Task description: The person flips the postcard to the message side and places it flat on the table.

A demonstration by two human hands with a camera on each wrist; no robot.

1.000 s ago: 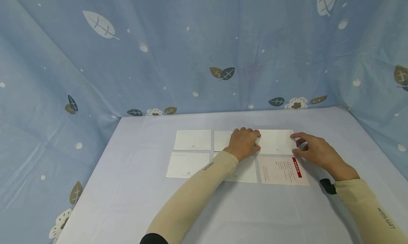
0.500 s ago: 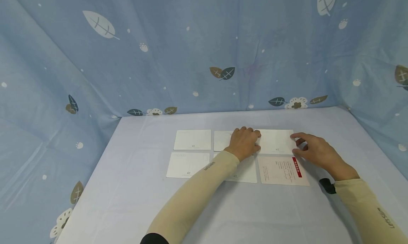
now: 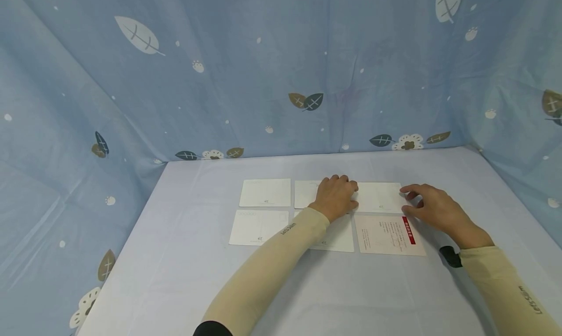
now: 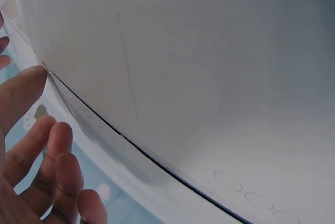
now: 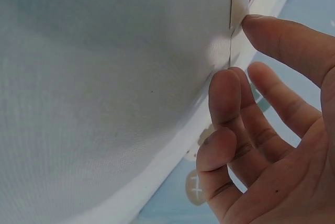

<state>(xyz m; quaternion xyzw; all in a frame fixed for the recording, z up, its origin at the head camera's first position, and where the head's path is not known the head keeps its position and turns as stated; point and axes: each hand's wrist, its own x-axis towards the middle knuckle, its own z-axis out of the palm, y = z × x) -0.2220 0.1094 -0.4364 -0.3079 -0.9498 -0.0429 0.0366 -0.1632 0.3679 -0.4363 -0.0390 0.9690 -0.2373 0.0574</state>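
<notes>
Six-like rows aside, several postcards lie in two rows on the white table. My left hand [image 3: 334, 197] reaches over the middle column and partly covers its two cards. Its fingertips are at the left edge of the upper right postcard [image 3: 378, 197], which lies flat. At that card's right edge is my right hand [image 3: 439, 210], thumb and index finger spread along the side. The fingers of both hands are loosely bent, with no plain pinch; exact contact is hard to tell. Below lies a pinkish postcard [image 3: 388, 235] with a red strip. Both wrist views show fingertips close to card edges.
On the left lie an upper white postcard [image 3: 265, 192] and a lower white postcard [image 3: 258, 227]. The lower middle postcard [image 3: 333, 236] is partly under the left forearm. A blue leaf-patterned curtain [image 3: 246, 72] surrounds the back and sides of the table [image 3: 175, 277].
The upper right postcard has come down slightly; its far and right edges sit lower and further in than before. Both hands have stayed almost in place.
</notes>
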